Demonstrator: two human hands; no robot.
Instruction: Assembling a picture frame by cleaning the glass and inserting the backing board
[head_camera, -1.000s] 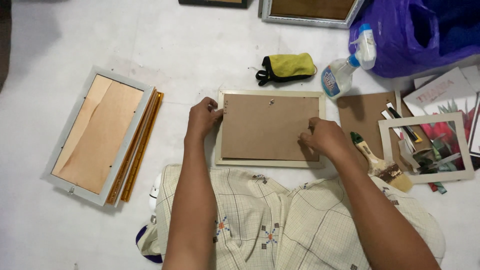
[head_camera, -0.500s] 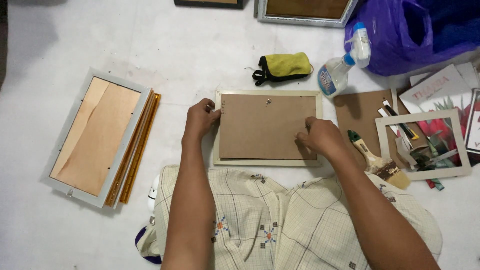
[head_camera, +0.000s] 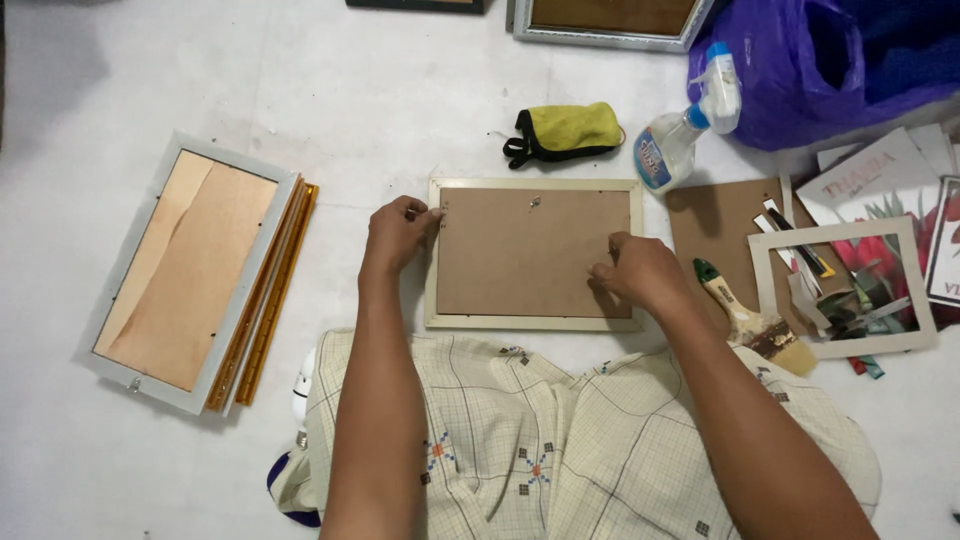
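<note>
Face-down cream picture frame with brown board backing on the white floor.
My left hand pinched its left rail, right hand pressed the backing's right edge; light, rigid, probably glass-fronted, best gripped by the rails.

A cream picture frame lies face down on the white floor, its brown backing board upward. The left hand grips the frame's left edge near the upper corner; the right hand presses its fingers on the backing by the right edge. Above the frame sit a yellow cloth and a spray bottle. Right of the frame lie a paintbrush and a white mat border. Well left of the frame rests a grey frame on yellow strips.
</note>
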